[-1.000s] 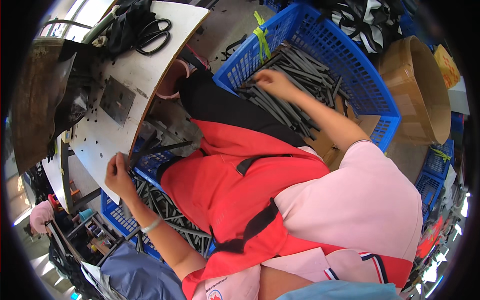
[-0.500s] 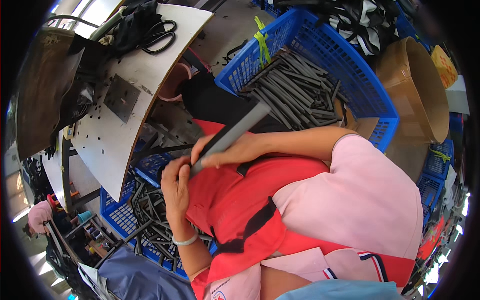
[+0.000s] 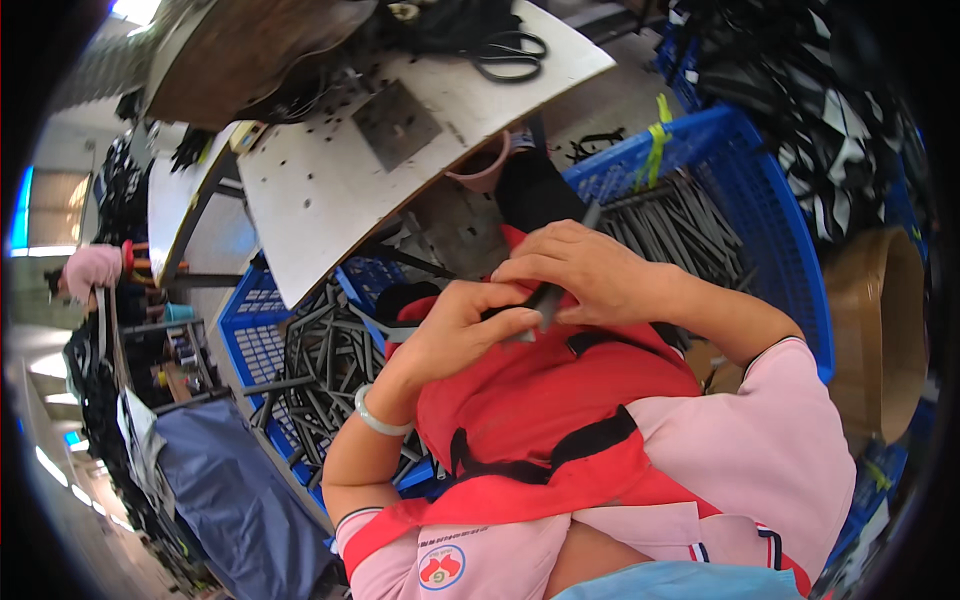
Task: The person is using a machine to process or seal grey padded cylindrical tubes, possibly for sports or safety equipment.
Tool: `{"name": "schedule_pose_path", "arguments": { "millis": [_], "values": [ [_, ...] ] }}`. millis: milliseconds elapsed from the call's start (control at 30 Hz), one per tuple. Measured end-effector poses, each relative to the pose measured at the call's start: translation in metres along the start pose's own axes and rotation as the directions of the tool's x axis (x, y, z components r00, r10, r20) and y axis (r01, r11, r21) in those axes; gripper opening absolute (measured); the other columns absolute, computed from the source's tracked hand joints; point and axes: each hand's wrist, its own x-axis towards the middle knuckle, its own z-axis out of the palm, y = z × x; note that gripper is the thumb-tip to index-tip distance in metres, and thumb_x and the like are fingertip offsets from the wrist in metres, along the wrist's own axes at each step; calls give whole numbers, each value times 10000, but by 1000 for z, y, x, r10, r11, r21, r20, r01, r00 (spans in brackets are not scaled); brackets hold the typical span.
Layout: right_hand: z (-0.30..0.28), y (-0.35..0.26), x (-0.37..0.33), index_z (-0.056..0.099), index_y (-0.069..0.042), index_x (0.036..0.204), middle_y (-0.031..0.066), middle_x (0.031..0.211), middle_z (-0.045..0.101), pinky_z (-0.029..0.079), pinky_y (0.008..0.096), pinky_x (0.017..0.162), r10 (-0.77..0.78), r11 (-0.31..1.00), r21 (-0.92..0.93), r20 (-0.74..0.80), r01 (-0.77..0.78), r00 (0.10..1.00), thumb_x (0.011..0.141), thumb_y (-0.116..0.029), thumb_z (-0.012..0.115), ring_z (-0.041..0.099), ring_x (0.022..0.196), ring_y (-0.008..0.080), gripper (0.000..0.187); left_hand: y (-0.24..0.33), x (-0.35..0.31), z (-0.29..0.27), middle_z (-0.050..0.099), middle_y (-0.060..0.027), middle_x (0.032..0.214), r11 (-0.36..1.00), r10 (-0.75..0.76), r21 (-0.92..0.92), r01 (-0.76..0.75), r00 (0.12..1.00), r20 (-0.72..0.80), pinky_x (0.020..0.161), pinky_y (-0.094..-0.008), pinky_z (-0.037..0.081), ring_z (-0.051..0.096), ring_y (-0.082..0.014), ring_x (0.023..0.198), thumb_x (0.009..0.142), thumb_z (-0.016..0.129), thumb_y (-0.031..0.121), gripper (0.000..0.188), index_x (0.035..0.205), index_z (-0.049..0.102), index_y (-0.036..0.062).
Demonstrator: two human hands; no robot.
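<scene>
In front of my red apron both hands grip a bendy grey and black strip. My left hand, a pale bangle on its wrist, is closed on it with the thumb pressed along the strip. My right hand bends over it from the other side, fingers curled round. A grey end sticks out past the left hand, and a grey tip shows above the right one. Most of the strip between is covered by my fingers, so its full shape cannot be made out.
A blue basket of straight grey strips stands at right, beside a cardboard box. Another blue basket at left holds bent grey strips. The white table carries scissors and a metal plate. A person sits far left.
The strip stood out long and straight above my hands; now it is mostly hidden between them. My right hand has moved over its top. The view has swung left.
</scene>
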Motion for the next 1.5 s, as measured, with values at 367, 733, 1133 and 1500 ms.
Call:
{"name": "schedule_pose_path", "arguments": {
  "millis": [367,733,1133,1500],
  "values": [
    [-14,81,85,625,-85,942,134,858,659,498,434,712,283,930,-333,379,-156,881,686,-172,721,636,851,349,287,29,3,-66,640,-208,824,834,369,551,-21,764,-529,656,-360,487,648,-326,737,852,635,185,220,998,679,26],
    [-4,137,162,645,-89,1052,135,794,669,505,402,747,316,843,-517,253,-149,914,736,-221,710,652,839,326,349,22,55,-148,640,-62,694,980,198,123,-156,722,-663,485,-238,423,518,-80,526,887,636,153,241,967,668,-71],
    [1,161,179,646,-73,1121,163,906,670,501,411,779,330,837,-519,223,-175,918,708,-176,695,633,880,353,429,24,69,-175,656,-63,679,978,207,147,-145,717,-666,469,-236,415,509,-78,489,884,635,162,234,964,684,-52],
    [22,86,128,656,-61,864,138,1054,636,507,383,836,127,911,-412,322,18,938,709,-200,721,596,1041,321,218,1,39,-164,674,-141,720,828,372,556,64,680,-632,591,-312,481,602,-172,600,856,647,205,257,904,691,-44]
  ]
}}
